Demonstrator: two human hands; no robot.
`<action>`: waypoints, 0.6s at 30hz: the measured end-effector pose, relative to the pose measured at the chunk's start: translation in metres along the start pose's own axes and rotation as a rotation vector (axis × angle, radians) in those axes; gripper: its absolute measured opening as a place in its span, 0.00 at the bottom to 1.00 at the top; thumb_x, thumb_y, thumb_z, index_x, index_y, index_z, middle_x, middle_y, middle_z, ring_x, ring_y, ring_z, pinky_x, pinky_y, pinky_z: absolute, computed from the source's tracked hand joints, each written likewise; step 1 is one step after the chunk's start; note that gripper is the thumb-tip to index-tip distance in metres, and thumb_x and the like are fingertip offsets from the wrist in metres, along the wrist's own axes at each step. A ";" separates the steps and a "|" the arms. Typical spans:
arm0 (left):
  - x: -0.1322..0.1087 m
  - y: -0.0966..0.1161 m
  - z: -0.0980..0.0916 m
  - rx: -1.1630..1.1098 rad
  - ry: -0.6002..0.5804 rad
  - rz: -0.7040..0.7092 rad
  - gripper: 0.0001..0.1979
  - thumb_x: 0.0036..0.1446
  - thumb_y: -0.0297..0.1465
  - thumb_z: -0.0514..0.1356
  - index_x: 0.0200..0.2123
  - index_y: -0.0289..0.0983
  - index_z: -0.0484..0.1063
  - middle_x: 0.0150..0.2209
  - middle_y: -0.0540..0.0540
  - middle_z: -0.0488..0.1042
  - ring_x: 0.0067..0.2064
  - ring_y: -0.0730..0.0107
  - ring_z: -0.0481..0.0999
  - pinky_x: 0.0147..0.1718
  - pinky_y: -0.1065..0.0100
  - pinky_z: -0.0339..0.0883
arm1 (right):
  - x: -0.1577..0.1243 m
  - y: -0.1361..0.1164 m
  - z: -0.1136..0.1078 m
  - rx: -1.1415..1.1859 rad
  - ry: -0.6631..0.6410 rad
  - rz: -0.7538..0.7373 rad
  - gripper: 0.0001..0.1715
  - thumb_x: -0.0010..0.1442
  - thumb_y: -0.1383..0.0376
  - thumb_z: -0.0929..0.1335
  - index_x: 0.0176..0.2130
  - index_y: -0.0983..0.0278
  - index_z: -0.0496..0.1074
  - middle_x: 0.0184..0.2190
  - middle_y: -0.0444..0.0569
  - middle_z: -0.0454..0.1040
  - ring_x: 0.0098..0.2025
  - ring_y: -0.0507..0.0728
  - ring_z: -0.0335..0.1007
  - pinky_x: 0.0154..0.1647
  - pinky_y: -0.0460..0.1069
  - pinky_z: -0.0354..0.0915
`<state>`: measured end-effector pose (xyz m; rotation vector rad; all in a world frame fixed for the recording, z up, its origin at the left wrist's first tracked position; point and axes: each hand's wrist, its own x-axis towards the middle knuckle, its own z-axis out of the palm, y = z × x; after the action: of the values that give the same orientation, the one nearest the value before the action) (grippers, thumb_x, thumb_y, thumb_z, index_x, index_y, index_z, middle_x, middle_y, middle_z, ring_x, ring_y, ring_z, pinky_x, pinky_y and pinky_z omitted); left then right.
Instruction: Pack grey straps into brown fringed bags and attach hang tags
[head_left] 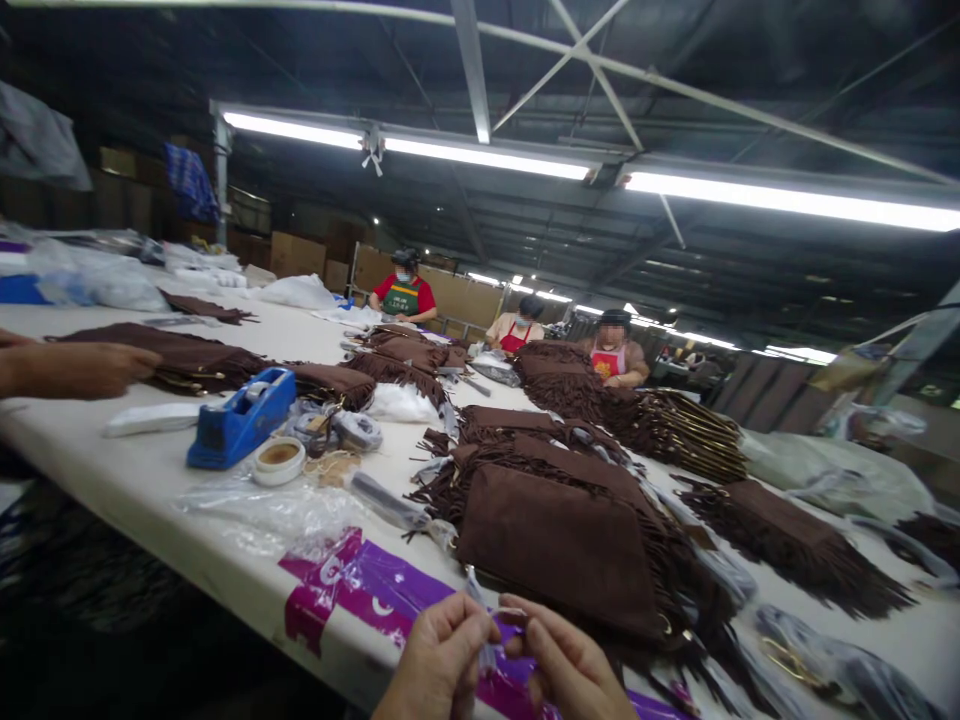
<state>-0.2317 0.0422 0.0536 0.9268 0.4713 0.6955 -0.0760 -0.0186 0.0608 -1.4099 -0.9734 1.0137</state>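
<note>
At the table's front edge, my left hand is closed in a pinch on a thin whitish strip. My right hand pinches the other end of this strip, a short distance to the right. Whether it is tape, string or plastic, I cannot tell. Just beyond my fingers lies a dark brown fringed bag, flat on a pile of similar bags. Under my hands is a purple printed plastic sheet.
A blue tape dispenser, a tape roll and crumpled clear plastic lie left. Another person's hand reaches in at far left. More brown bags lie right. Several people work across the table.
</note>
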 end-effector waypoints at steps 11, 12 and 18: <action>0.014 -0.020 -0.010 0.196 -0.107 -0.019 0.32 0.39 0.62 0.61 0.25 0.39 0.61 0.15 0.59 0.53 0.17 0.80 0.48 0.18 0.71 0.40 | 0.009 -0.008 0.014 -0.042 -0.052 -0.213 0.22 0.50 0.45 0.74 0.25 0.61 0.79 0.40 0.54 0.77 0.45 0.64 0.71 0.50 0.54 0.65; 0.014 -0.011 -0.013 0.310 -0.108 0.015 0.28 0.46 0.59 0.59 0.26 0.38 0.63 0.17 0.56 0.57 0.19 0.78 0.53 0.19 0.71 0.45 | 0.010 -0.013 0.011 0.001 -0.052 -0.199 0.21 0.49 0.46 0.74 0.26 0.61 0.79 0.40 0.53 0.77 0.45 0.63 0.71 0.50 0.53 0.65; 0.046 0.059 -0.044 1.411 0.116 0.500 0.14 0.51 0.22 0.54 0.41 0.36 0.71 0.45 0.42 0.72 0.50 0.59 0.65 0.52 0.59 0.58 | 0.028 -0.055 0.002 0.280 -0.121 -0.041 0.20 0.48 0.49 0.76 0.29 0.61 0.76 0.21 0.40 0.66 0.21 0.49 0.60 0.24 0.45 0.64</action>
<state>-0.2482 0.1240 0.0767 2.3940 0.8648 0.8363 -0.0709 0.0124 0.1142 -1.1044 -0.9041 1.1663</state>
